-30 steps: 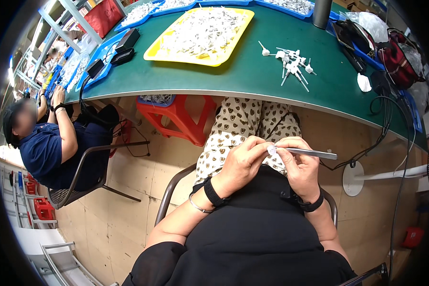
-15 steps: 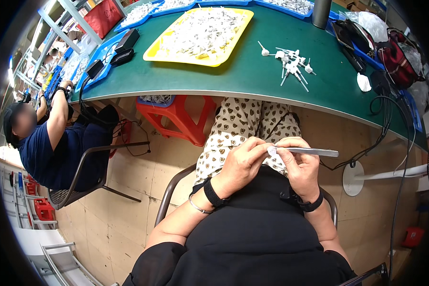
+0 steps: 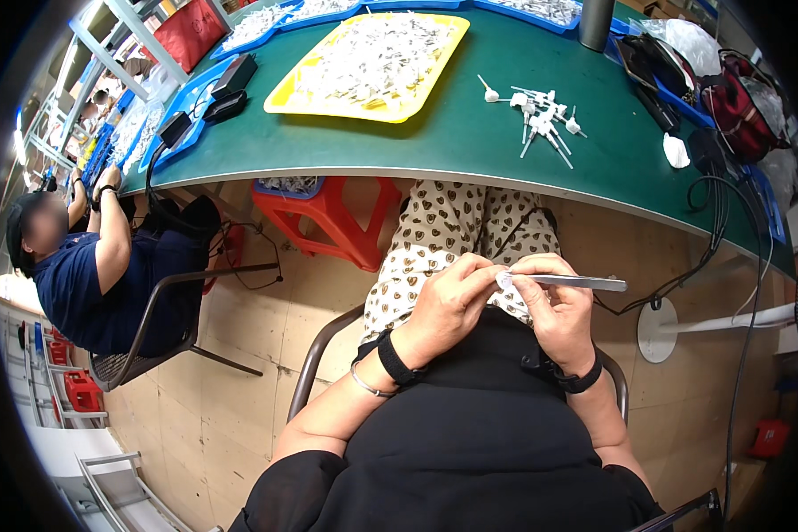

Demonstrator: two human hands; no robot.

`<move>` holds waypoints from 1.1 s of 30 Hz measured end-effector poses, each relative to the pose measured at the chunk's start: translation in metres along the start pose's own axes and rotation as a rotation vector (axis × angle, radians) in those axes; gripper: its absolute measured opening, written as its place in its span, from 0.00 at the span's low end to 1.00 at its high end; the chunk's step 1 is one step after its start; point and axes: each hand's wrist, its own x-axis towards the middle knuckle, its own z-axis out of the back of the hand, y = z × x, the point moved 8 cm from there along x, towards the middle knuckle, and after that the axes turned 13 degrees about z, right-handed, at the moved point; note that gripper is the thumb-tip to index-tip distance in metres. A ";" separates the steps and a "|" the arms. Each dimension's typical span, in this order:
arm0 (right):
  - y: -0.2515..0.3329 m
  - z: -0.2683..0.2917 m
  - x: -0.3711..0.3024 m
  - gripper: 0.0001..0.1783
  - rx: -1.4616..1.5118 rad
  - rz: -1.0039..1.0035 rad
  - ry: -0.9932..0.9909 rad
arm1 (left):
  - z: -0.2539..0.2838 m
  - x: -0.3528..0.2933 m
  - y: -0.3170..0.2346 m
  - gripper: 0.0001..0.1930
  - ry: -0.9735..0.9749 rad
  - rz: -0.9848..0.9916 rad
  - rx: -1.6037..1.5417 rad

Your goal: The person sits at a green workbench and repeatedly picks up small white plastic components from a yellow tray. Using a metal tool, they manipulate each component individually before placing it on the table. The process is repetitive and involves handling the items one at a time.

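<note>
Above my lap, my left hand (image 3: 455, 301) pinches a small white plastic part (image 3: 504, 280) between thumb and fingers. Meeting it from the other side, my right hand (image 3: 556, 310) is closed on a pair of metal tweezers (image 3: 585, 283), whose broad end sticks out to the right. The tweezers' tips are hidden at the white part, so whether they grip it cannot be seen. On the green table (image 3: 328, 151) ahead lies a loose heap of white pump-like parts with thin stems (image 3: 545, 120). Farther left stands a yellow tray (image 3: 279, 96) piled with similar white pieces.
Blue trays (image 3: 266, 35) of white parts line the far edge, beside a dark cylinder (image 3: 597, 25). Bags (image 3: 745, 106) and cables crowd the right. A red stool (image 3: 328, 222) stands under the table. At left a seated person (image 3: 106, 257) works at the same table.
My hands stay almost in place, still holding the white part and the tweezers. The person at left has shifted their arms slightly.
</note>
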 end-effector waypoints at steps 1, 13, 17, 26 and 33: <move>0.002 0.000 0.002 0.04 -0.019 0.013 0.012 | 0.000 0.000 0.000 0.12 0.000 -0.002 0.000; -0.007 0.002 -0.002 0.02 0.039 0.000 -0.077 | -0.002 -0.001 0.005 0.13 0.017 0.021 -0.066; -0.009 0.002 -0.005 0.02 0.160 -0.062 -0.155 | -0.001 0.000 0.004 0.11 -0.018 0.002 -0.123; -0.007 0.003 -0.005 0.03 0.083 -0.001 -0.122 | -0.001 -0.001 0.004 0.11 -0.035 0.014 -0.140; 0.008 0.001 0.006 0.03 -0.075 0.090 0.004 | -0.002 -0.003 0.006 0.13 -0.031 0.039 -0.136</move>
